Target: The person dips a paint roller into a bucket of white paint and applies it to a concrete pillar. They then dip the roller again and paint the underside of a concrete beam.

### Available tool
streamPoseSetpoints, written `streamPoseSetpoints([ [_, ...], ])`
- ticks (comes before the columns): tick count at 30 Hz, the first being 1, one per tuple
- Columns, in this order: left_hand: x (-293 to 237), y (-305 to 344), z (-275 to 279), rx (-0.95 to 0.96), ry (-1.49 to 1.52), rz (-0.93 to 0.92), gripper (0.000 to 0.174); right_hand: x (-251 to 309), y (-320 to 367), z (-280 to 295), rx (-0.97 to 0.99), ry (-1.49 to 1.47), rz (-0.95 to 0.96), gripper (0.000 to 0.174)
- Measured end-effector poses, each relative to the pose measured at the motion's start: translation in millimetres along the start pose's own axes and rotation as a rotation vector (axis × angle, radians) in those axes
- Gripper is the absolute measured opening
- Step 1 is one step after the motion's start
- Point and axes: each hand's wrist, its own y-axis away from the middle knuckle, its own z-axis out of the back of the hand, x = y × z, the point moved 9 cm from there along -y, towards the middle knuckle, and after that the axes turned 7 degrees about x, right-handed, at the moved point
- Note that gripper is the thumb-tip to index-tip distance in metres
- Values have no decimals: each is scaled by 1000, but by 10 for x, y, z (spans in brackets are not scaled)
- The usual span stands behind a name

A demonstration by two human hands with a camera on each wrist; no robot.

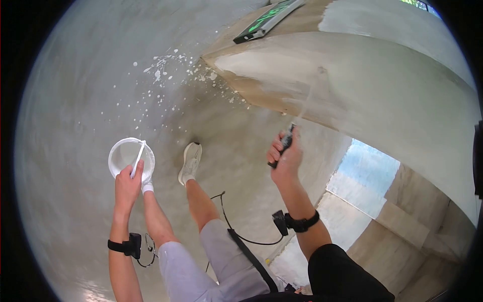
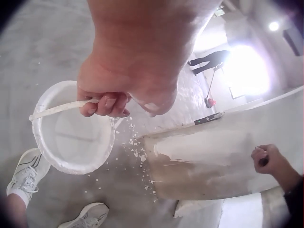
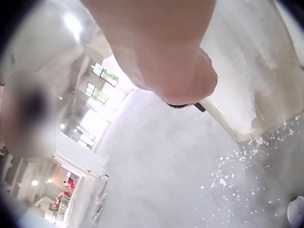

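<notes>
Out to the left in the head view, my left hand [image 1: 128, 186] grips the pale handle [image 1: 139, 157] of a white bucket [image 1: 113, 151]. The left wrist view shows the fingers of my left hand [image 2: 111, 102] curled round that handle above the round bucket [image 2: 38, 137], with whitish contents inside. My right hand [image 1: 289, 160] holds a black-handled tool [image 1: 287, 142] in front of the wall. A thin, faint rod runs from it up toward the wall face; what its far end is, I cannot tell. In the right wrist view my right hand [image 3: 190, 80] mostly hides the tool.
The low wall [image 1: 382, 95] has whitish coating over its brown base. A sign with green markings [image 1: 266, 21] lies on top of it. White splatters [image 1: 158, 73] dot the grey floor by the corner. A person's dark legs [image 2: 209, 61] stand farther off.
</notes>
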Motion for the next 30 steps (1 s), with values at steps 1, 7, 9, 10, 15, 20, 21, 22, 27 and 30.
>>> streamPoseSetpoints([
  [1, 48, -21, -7, -10, 30, -6, 60, -133, -124, -54, -2, 9, -6, 47],
  [7, 452, -97, -80, -74, 120, 25, 57, -807, -831, -404, -17, 38, 15, 48],
  [9, 508, -167, -54, -91, 170, 44, 56, -929, -1014, -580, -28, 89, -5, 47],
  [10, 506, -181, -10, -105, 165, 44, 55, -977, -1120, -661, -25, 108, -23, 47],
  [15, 691, -278, 122, -147, 197, 92, 53, -1312, -1577, -1044, -53, 171, -55, 47],
  [20, 930, -332, 136, -191, 262, 149, 51, -1742, -2053, -1265, -80, 282, -88, 48],
  [21, 977, -337, 125, -189, 274, 164, 51, -1824, -2146, -1314, -70, 290, -70, 49],
  [22, 996, -339, 137, -200, 284, 147, 50, -1911, -2246, -1328, -72, 305, -81, 49],
  [27, 1214, -309, 87, -184, 332, 194, 47, -2327, -2678, -1409, -97, 402, -95, 42],
  [30, 1283, -352, 86, -197, 329, 178, 49, -2486, -2937, -1480, -81, 381, -98, 42],
])
